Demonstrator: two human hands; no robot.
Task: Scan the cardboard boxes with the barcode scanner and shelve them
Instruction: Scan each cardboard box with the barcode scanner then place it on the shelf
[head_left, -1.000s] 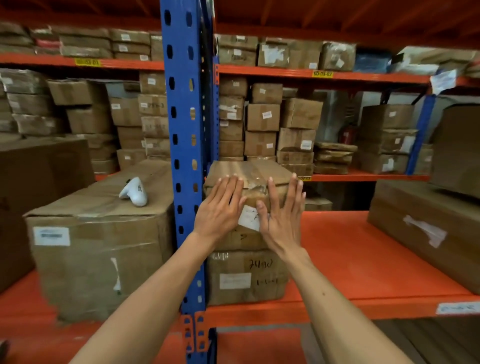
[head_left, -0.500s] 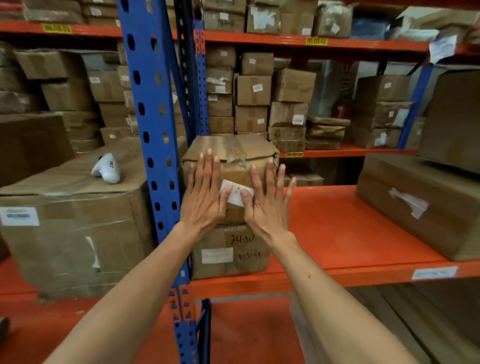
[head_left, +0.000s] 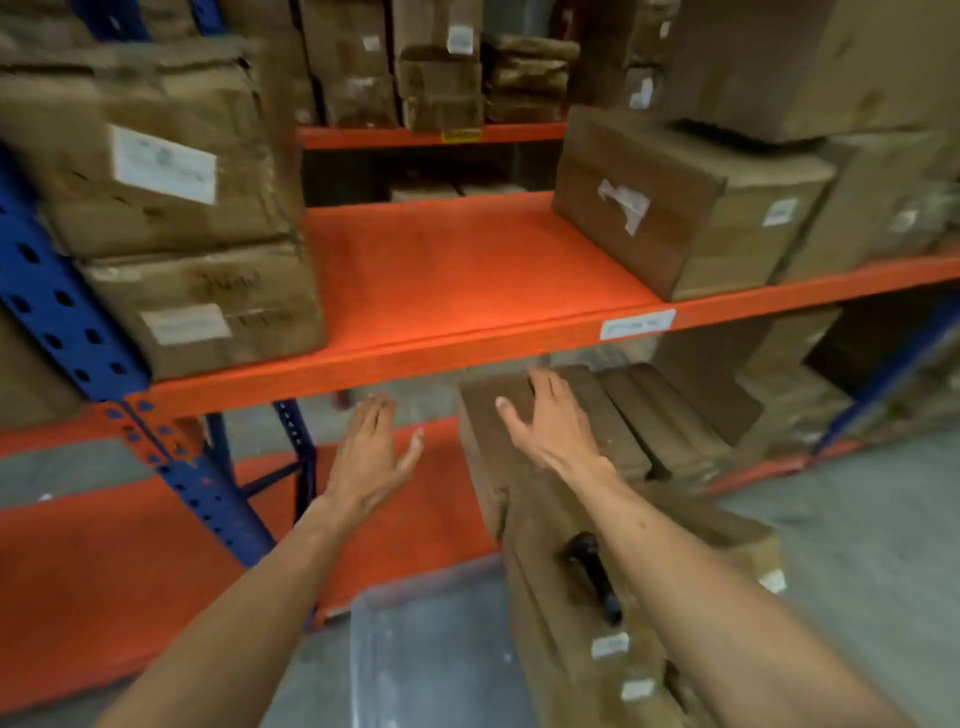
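The shelf (head_left: 467, 270) decking and its front beams are bright orange, and the upright post (head_left: 62, 312) on the left is deep blue with a pattern of dark punched holes running down it. Pretty much every cardboard box (head_left: 171, 156) is plain brown kraft with a white label stuck on, and the lower left box (head_left: 208, 306) has dark handwriting scrawled above its label. The barcode scanner (head_left: 592, 571) lying on a brown box is black, and the floor (head_left: 883, 545) is dull grey concrete.
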